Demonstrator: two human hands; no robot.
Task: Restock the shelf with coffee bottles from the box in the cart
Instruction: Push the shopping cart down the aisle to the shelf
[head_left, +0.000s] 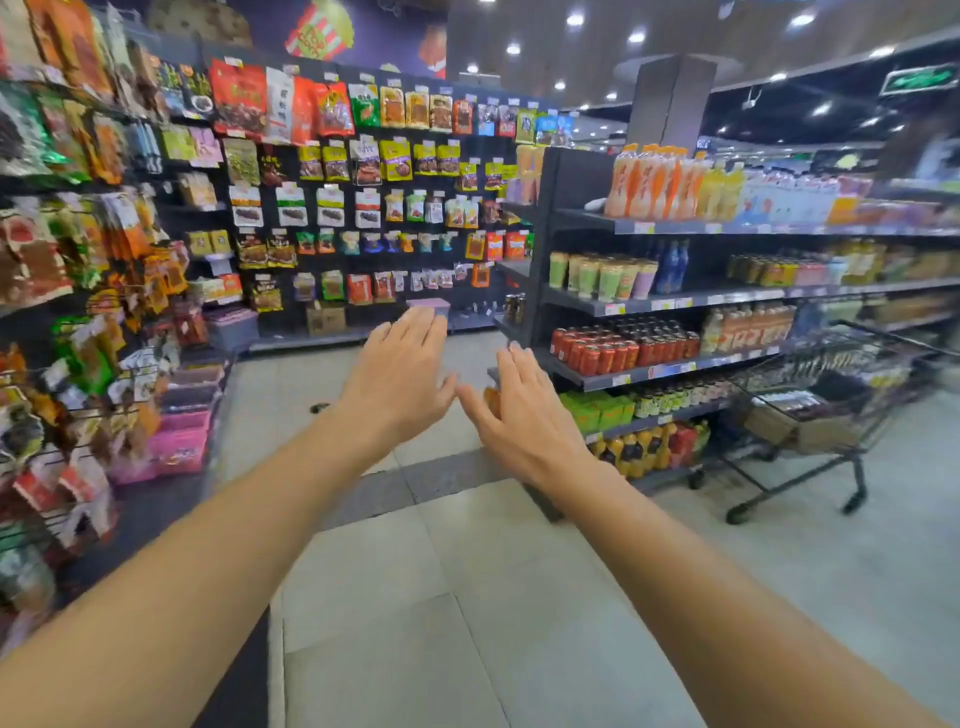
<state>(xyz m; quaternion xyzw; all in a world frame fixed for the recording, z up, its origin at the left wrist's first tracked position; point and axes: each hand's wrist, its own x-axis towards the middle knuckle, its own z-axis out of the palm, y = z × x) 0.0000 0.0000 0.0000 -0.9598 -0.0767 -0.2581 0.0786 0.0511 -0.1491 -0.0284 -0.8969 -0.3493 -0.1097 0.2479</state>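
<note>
Left hand (402, 371): frame centre, fingers straight and loosely spread, holding nothing.
Right hand (519, 410): just beside it, fingers wide, empty; both seem merely stretched ahead, no grasp begun.
Cart (810, 410): right of frame, against the drinks shelf (675, 366).
Box (800, 423): brown carton in the cart; coffee bottles too blurred to confirm.
Obstruction: none on the open floor; snack racks (88, 291) crowd the left.

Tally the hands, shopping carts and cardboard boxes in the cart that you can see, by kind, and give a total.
Hands: 2, left hand and right hand, both empty
Shopping cart: 1
Cardboard box in the cart: 1
Total: 4
</note>
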